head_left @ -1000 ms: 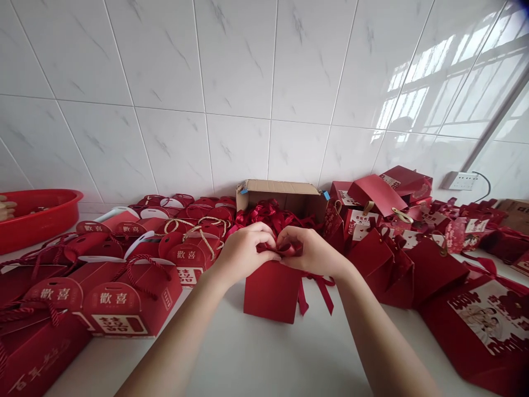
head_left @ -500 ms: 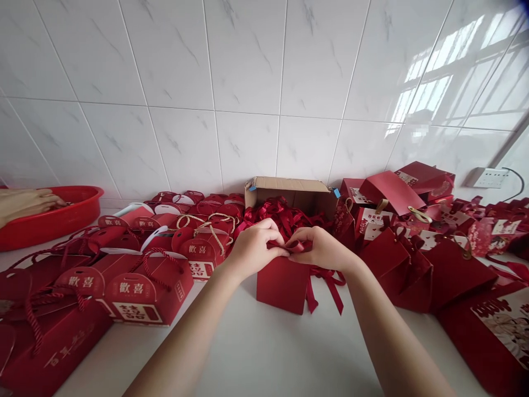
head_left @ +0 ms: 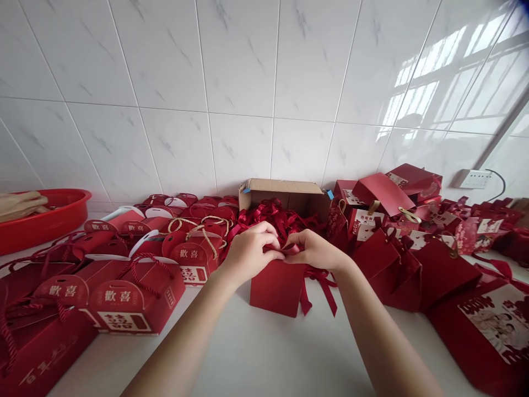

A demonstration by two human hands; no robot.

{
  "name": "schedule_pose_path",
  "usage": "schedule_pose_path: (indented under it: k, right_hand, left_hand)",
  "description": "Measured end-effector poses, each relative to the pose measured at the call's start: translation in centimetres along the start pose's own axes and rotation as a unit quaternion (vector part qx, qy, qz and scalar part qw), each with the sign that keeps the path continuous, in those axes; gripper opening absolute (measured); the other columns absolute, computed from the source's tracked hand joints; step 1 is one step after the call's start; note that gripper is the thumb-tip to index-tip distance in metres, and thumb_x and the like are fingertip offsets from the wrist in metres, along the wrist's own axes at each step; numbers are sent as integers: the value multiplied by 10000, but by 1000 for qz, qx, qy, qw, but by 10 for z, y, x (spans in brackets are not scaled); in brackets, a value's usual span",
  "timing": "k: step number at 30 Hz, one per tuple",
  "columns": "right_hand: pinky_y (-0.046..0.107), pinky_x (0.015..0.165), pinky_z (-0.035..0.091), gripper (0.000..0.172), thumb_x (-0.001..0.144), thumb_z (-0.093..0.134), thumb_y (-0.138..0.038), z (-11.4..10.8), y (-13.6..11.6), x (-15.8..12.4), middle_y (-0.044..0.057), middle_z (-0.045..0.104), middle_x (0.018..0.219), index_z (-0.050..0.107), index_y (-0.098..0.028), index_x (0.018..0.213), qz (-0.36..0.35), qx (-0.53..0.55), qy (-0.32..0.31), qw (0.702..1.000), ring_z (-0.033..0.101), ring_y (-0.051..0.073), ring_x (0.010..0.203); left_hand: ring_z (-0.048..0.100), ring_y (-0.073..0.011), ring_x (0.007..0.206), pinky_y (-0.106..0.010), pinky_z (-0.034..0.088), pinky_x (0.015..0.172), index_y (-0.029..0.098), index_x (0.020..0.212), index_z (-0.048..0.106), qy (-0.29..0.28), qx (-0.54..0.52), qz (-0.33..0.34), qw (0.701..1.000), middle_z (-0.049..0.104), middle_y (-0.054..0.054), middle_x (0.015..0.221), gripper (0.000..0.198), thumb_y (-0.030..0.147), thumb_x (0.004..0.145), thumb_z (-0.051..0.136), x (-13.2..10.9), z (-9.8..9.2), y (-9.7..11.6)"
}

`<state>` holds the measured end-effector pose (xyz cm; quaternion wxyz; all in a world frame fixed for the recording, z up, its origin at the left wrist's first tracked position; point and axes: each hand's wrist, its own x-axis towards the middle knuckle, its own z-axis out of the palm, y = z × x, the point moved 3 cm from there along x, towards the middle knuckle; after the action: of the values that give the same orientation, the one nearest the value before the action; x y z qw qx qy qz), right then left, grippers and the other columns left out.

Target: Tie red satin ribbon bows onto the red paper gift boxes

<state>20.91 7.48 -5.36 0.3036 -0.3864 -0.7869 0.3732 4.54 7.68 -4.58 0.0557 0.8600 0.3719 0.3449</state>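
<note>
A small red gift box [head_left: 275,289] stands upright on the white table in front of me. Over its top edge, my left hand [head_left: 253,251] pinches a red satin ribbon [head_left: 292,249] between thumb and fingers. My right hand [head_left: 316,251] is closed on the same ribbon close beside it, where a loop shows. Ribbon tails [head_left: 328,292] hang down at the box's right side onto the table. The fingers hide the box's top and the exact place where the ribbon crosses. Just behind is an open cardboard box [head_left: 285,186] heaped with red ribbons [head_left: 270,212].
Red boxes with rope handles [head_left: 124,306] crowd the left side. At the far left, another person's hand [head_left: 22,205] rests over a red plastic basin [head_left: 74,212]. Red gift bags [head_left: 438,270] are piled on the right, below a wall socket [head_left: 472,178]. White tiles [head_left: 239,60] rise behind.
The view has turned slightly to the right, so everything sits a little further left. Both hands stay at the ribbon over the red box, with the fingers slightly shifted.
</note>
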Motion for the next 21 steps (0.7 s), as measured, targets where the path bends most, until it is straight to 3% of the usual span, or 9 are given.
schedule_pose_path:
  k: [7, 11, 21]
  right_hand:
    - [235, 556, 278, 307, 718, 672, -411, -8, -4, -6, -48, 394, 629, 512, -158, 653, 2, -31, -6, 1000, 339, 88, 597]
    - [229, 561, 321, 335, 712, 703, -460, -14, -9, -9, -35, 477, 655, 567, -155, 685, -7, -55, 45, 997, 402, 100, 628]
    - [233, 603, 415, 122, 826, 613, -262, 0, -21, -5, 20, 632, 768, 676, -166, 784, -77, -114, 141, 980, 567, 130, 689]
  left_hand:
    - [589, -148, 757, -265, 444, 646, 205, 728, 625, -26, -38, -17, 999, 621, -2, 945, 117, 303, 771, 672, 0, -2, -2]
    - [602, -173, 787, -283, 459, 677, 204, 761, 607, -53, -70, -35, 996, 646, -1, 857, 138, 333, 787, 648, 1, -4, 1]
    - [653, -208, 868, -291, 492, 755, 231, 883, 684, -96, -155, -106, 977, 717, 8, 893, 206, 397, 762, 664, 0, 1, -5]
